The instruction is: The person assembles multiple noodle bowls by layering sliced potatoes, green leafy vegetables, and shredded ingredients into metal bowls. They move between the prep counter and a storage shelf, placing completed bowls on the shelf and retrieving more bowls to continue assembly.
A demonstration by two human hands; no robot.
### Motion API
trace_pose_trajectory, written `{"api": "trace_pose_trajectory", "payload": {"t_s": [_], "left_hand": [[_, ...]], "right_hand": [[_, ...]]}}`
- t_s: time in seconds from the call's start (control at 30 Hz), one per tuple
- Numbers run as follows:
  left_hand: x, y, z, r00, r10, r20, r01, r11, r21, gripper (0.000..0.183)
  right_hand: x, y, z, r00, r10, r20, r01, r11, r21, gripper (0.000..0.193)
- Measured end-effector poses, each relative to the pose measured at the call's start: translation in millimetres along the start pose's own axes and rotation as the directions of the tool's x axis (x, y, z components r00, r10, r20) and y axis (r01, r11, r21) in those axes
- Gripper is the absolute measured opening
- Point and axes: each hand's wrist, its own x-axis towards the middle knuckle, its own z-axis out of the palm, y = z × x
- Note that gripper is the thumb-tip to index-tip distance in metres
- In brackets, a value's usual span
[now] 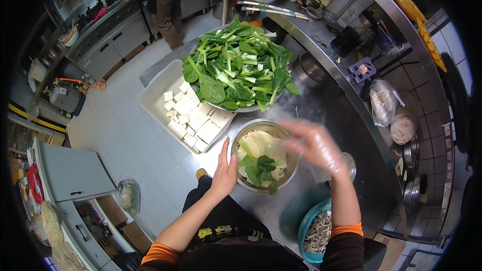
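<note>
Head view: a steel worktop (281, 211) carries a large heap of leafy greens (236, 65), with a pale tray (153, 100) of white tofu blocks (198, 120) just beside it. Nearer the person sits a steel bowl (288, 170), and a teal basin (304, 231) of sliced mushrooms (319, 233) stands lower right. Hands are apart: the left hand (225, 173), fingers extended, touches the bowl's left side; the gloved right hand (316, 145) blurs over its right rim, grip impossible to tell. Inside lie pale slices (260, 144) and a few green leaves (261, 168).

Left fingers (224, 151) extended, right fingers (295, 127) blurred, perhaps spread
</note>
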Motion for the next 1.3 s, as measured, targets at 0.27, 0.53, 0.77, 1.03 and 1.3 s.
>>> {"api": "trace_pose_trajectory", "payload": {"t_s": [0.27,0.53,0.77,1.03,1.3], "left_hand": [[-7,12,15,0.999,0.023,-0.033,-0.019,0.996,0.091,0.059],[-4,6,10,0.999,0.027,-0.045,-0.024,0.998,0.063,0.057],[1,-1,8,0.998,-0.016,-0.060,0.019,0.999,0.050,0.057],[16,-4,3,0.992,0.094,-0.086,-0.108,0.980,-0.170,0.053],[13,15,11,0.966,0.250,-0.056,-0.247,0.967,0.058,0.052]], "right_hand": [[118,64,0,0.924,0.254,-0.285,-0.336,0.897,-0.288,0.093],[146,68,15,0.929,0.119,-0.350,-0.279,0.847,-0.452,0.016],[76,44,-15,0.913,-0.045,-0.406,-0.043,0.978,-0.204,0.026],[-46,-3,31,0.977,0.181,-0.112,-0.176,0.983,0.051,0.029],[-45,-7,27,0.960,0.088,-0.266,-0.011,0.961,0.277,0.030]]}}
